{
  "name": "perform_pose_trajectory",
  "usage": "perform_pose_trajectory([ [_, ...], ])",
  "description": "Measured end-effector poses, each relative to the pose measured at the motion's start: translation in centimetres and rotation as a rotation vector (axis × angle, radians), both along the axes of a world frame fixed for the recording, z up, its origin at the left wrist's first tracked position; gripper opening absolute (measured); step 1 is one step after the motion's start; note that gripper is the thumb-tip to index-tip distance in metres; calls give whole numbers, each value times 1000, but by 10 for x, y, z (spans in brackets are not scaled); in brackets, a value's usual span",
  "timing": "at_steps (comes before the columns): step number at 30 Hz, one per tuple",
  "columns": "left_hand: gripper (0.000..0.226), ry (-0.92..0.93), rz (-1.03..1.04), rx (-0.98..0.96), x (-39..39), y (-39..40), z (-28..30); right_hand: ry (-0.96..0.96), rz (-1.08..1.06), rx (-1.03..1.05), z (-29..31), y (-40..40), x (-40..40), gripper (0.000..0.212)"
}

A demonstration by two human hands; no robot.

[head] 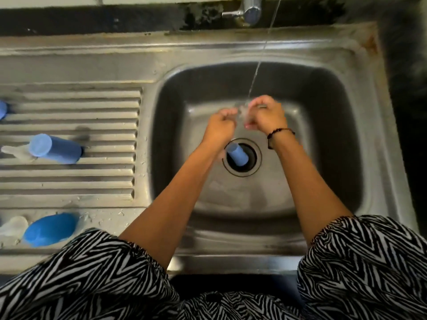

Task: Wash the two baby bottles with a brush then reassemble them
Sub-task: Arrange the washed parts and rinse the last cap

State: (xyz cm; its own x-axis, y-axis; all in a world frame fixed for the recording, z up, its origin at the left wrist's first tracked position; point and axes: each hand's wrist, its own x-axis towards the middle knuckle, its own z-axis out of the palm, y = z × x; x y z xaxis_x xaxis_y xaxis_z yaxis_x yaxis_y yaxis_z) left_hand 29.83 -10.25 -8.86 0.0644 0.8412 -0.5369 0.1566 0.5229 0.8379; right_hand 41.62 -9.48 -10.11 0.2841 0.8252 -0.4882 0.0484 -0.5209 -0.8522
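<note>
Nearest the person, on the flat front strip of the draining board (97,181), a blue rounded bottle part (49,229) lies on its side with a pale translucent piece (12,227) just beside it; both look parked there to drain or wait their turn. A little further back, on the ridges, a blue cylindrical bottle (56,148) lies on its side with a clear teat-like piece (17,152) at its left end, and another blue object (2,109) is cut off by the left edge.

In the sink basin (323,139) a second blue cylinder (236,154) stands tilted in the drain opening (242,157), probably dropped there while its smaller parts are handled. The basin holds no standing water that I can make out.

Beyond it, both hands meet under the thin stream from the tap (251,10). The left hand (220,128) has its fingers curled, and the right hand (265,114), with a dark bracelet (277,135) at the wrist, is curled too; between them is a small clear item (241,112), blurred by water and motion, likely a teat or ring being rinsed. The right seems to pinch it, but I cannot tell whether the left grips it or only rubs at it. No brush is visible, so I judge this a rinsing step, with reassembly not yet begun
</note>
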Motion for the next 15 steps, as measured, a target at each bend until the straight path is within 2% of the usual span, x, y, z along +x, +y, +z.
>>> perform_pose_trajectory([
  [3,45,-97,-36,187,12,16,15,446,-192,103,26,16,0,26],
  [5,44,-114,-67,252,21,26,24,596,-299,97,34,27,1,20],
  [7,42,-95,-83,276,29,35,31,557,-330,61,36,35,1,21],
  [10,40,-38,-94,330,38,44,36,363,-270,32,42,41,-2,30],
  [13,9,72,-68,454,39,50,47,217,-238,32,51,45,-4,33],
  [14,4,108,-60,476,40,53,52,206,-233,26,55,44,-6,37],
  [15,8,164,-58,489,41,56,56,220,-228,19,58,43,-7,43],
])
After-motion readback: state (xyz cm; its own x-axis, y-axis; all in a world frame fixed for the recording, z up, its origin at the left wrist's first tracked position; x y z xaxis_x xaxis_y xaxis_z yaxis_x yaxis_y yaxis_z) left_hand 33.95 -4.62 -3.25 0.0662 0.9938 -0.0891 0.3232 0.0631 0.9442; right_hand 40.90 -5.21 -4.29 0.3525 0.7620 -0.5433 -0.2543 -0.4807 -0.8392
